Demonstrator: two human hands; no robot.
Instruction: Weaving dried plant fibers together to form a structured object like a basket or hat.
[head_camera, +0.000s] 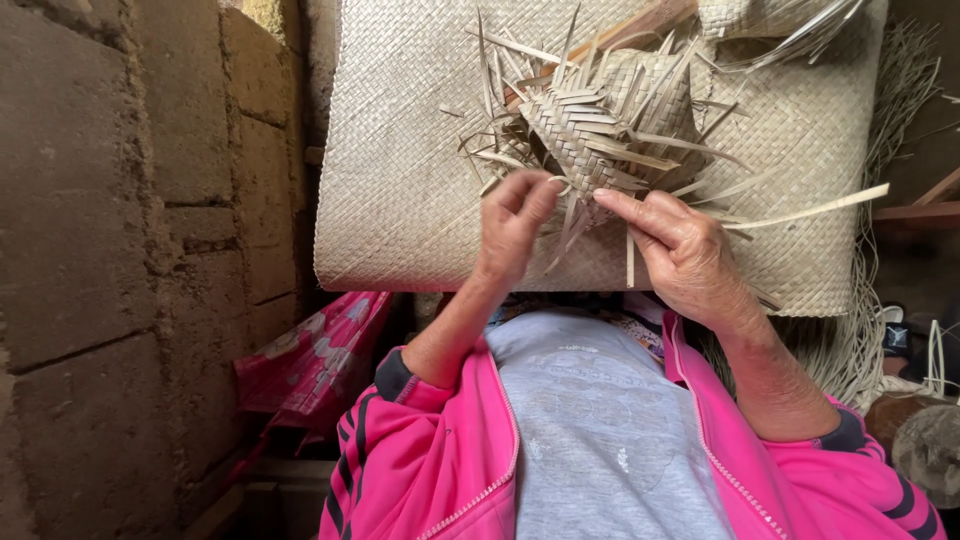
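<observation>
Head view, hands pinching stiff dry strips of half-woven palm piece

Left hand and right hand pinch loose strips of a partly woven palm-leaf piece, held above a finished woven mat.

A rough block wall is filling the left side of the view, its joints showing as dark lines. A large woven mat is hanging just right of the wall and is covering most of the upper area. Below the mat, near the wall's foot, a pink patterned cloth is lying in shadow. Right of the mat, loose pale strips are trailing down beside wooden bars. Soft daylight is falling on the mat.
</observation>
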